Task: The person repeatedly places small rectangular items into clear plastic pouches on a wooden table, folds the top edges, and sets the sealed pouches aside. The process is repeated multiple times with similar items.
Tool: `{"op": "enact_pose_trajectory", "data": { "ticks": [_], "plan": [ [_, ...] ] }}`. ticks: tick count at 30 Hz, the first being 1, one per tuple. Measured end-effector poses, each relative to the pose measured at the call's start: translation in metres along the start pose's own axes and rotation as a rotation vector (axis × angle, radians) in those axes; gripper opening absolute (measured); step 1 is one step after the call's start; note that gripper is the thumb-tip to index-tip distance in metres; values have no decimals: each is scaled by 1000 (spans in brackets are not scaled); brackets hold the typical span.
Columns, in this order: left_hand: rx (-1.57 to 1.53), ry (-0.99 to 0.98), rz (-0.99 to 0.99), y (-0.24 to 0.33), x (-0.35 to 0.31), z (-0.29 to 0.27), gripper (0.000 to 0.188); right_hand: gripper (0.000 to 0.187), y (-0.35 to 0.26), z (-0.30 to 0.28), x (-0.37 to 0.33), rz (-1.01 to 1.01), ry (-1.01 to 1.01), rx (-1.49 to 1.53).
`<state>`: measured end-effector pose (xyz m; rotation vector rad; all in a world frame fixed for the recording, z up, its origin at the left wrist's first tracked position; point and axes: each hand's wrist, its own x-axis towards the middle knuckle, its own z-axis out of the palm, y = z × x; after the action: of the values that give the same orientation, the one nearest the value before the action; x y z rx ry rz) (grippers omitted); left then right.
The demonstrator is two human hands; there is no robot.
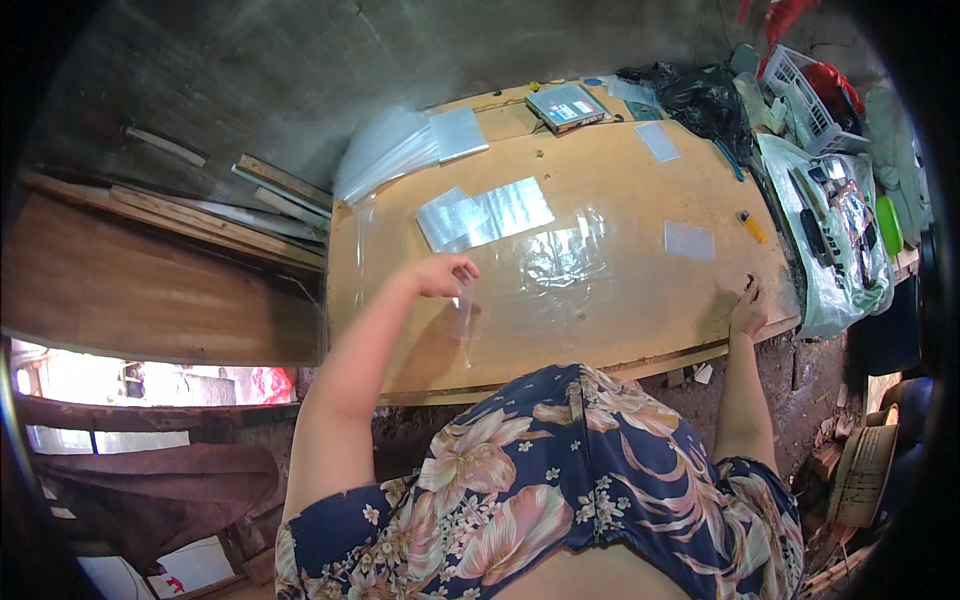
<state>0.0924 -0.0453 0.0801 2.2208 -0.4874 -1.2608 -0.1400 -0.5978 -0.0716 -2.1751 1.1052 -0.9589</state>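
Observation:
My left hand [445, 275] is above the left part of the wooden table [620, 330], fingers closed in a pinch. A thin clear plastic piece [463, 315] hangs from it, hard to make out against the wood. At the table's right front corner, my right hand [748, 312] has its fingertips together around a small dark thing [750, 281] whose kind I cannot tell. Beyond the left hand lie overlapping clear plastic sleeves [485, 215]. A crinkled, shiny clear plastic sheet [563, 262] lies mid-table. Near my right hand are a flat translucent piece [689, 240] and a yellow-orange utility knife [753, 227].
Stacked plastic sheets [385, 155] and a flat box [566, 106] lie along the far edge. A black plastic bag [695, 100] and a white basket [805, 95] stand far right. Tools rest on a plastic bag [820, 300] at right. Wooden boards [190, 225] lean left.

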Motion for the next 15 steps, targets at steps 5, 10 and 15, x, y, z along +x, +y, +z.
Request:
{"op": "enact_pose_trajectory", "data": {
  "ticks": [5, 10, 15],
  "plan": [
    [536, 374, 204, -33, 4, 38, 73, 20, 3, 6, -16, 169, 22, 0],
    [570, 803, 188, -34, -16, 65, 63, 20, 3, 14, -26, 220, 39, 148],
    [389, 958, -74, -18, -12, 149, 62, 23, 0, 16, -35, 272, 53, 210]
  ]
}}
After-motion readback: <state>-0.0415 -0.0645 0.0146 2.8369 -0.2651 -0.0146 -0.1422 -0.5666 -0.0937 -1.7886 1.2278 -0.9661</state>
